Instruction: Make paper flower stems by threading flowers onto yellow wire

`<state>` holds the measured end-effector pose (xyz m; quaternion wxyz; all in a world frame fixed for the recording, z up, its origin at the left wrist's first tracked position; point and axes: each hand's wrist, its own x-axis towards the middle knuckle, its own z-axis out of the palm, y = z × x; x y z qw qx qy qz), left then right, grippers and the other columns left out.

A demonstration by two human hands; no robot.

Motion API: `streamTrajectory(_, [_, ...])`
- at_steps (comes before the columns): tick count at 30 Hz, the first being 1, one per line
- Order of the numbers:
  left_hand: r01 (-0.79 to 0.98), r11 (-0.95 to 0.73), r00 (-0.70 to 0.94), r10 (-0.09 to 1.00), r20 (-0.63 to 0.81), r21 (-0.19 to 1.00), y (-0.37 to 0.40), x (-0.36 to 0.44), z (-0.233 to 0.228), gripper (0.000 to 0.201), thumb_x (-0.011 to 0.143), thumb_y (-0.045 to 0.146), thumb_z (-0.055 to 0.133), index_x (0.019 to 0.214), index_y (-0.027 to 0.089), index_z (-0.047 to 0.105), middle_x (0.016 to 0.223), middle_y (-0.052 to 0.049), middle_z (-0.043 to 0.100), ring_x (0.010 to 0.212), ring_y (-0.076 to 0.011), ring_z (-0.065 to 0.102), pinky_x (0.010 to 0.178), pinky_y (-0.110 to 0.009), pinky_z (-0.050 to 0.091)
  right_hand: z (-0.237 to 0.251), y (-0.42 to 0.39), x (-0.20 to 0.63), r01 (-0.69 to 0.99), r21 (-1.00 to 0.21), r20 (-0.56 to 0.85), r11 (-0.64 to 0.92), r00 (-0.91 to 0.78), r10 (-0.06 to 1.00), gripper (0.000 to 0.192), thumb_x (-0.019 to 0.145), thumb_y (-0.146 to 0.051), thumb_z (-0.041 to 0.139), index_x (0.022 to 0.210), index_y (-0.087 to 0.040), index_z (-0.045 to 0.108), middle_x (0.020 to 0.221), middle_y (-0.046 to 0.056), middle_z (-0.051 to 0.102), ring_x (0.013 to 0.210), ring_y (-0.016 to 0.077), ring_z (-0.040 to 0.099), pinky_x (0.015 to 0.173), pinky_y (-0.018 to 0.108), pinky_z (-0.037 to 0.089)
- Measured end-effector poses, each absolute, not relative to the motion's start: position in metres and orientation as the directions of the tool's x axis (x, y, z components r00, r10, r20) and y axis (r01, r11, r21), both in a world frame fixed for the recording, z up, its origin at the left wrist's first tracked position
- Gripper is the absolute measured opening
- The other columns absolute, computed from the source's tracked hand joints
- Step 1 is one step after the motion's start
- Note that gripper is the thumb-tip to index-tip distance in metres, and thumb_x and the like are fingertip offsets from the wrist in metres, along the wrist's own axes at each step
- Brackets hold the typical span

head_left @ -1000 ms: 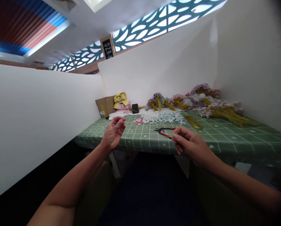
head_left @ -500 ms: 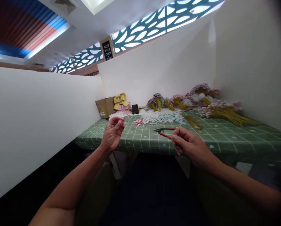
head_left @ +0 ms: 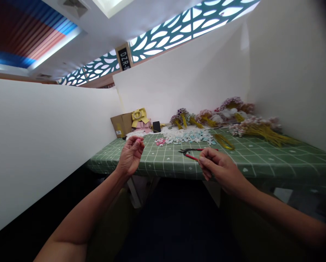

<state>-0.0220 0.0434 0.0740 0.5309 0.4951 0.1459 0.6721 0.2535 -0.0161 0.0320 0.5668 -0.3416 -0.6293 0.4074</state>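
Note:
My left hand (head_left: 132, 153) is raised above the table's front left, thumb and fingers pinched on a small pink flower (head_left: 138, 140), mostly covered by the fingertips. My right hand (head_left: 216, 165) hovers by the front edge with its fingers curled and thumb pressed to them; whatever they pinch is too fine to make out. Just behind that hand lie red-handled pliers (head_left: 191, 157), jaws pointing left. Pink flower pieces (head_left: 160, 142) sit on the cloth between the hands, beside a spread of white and pale blue flower pieces (head_left: 190, 136).
A green checked cloth (head_left: 163, 160) covers the table. A coil of gold wire (head_left: 224, 142) lies right of the flowers. Bunches of wired flowers (head_left: 257, 127) line the back and right. At back left are a cardboard box (head_left: 122, 125), a yellow bow (head_left: 140, 115) and a black phone (head_left: 156, 126).
Almost nothing differs. Both hands keep their pinched poses and nearly the same places, with only a very slight shift to the left.

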Motion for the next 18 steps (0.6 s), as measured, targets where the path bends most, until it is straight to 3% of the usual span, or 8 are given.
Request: streamTrajectory(18, [-0.603, -0.392, 0.042, 0.854, 0.518, 0.695, 0.0439, -0.0214, 0.0734, 0.02, 0.071, 0.013, 0.077, 0.087, 0.016, 0.066, 0.09, 0.001, 0.065, 0.076, -0.0029, 0.06, 0.076, -0.011, 0.052, 0.0302, -0.0169, 0.2544, -0.059, -0.895, 0.445, 0.441, -0.129, 0.886, 0.024, 0.087, -0.037, 0.056, 0.074, -0.021, 0.045, 0.062, -0.006, 0.044, 0.043, 0.0052, 0.041, 0.041, 0.02, 0.037])
